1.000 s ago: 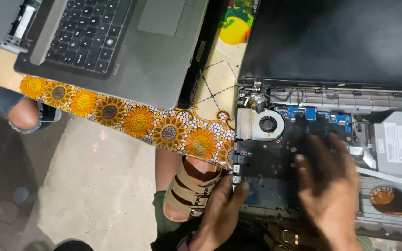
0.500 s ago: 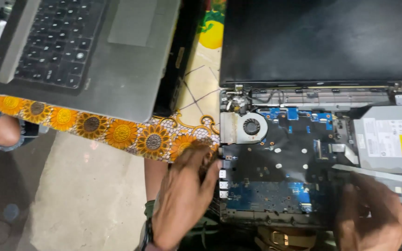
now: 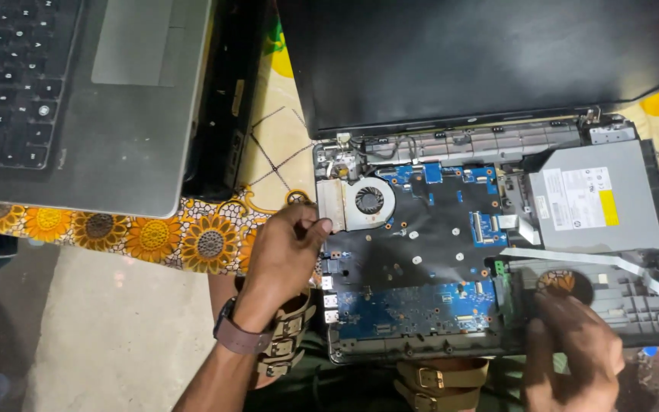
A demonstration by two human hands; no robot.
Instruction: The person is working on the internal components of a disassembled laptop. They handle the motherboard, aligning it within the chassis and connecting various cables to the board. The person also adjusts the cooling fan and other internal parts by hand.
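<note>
an opened laptop base (image 3: 451,252) lies across the person's lap and the table edge, its black screen (image 3: 482,61) folded back flat behind it; the bare blue and black mainboard (image 3: 421,305) shows, with a round cooling fan (image 3: 369,201) at its upper left and a silver optical drive (image 3: 589,198) at the right; the left hand (image 3: 284,255) grips the left edge of the base just below the fan, fingers curled narrow onto the frame, a watch strap at the wrist; the right hand (image 3: 573,347) rests on the lower right corner of the base, fingers loosely bent and touching the grey plastic frame, whether it pinches anything i cannot tell; a second, closed-up grey laptop (image 3: 78,91) sits to the left on a sunflower-print cloth (image 3: 154,236), well apart from the hands.
</note>
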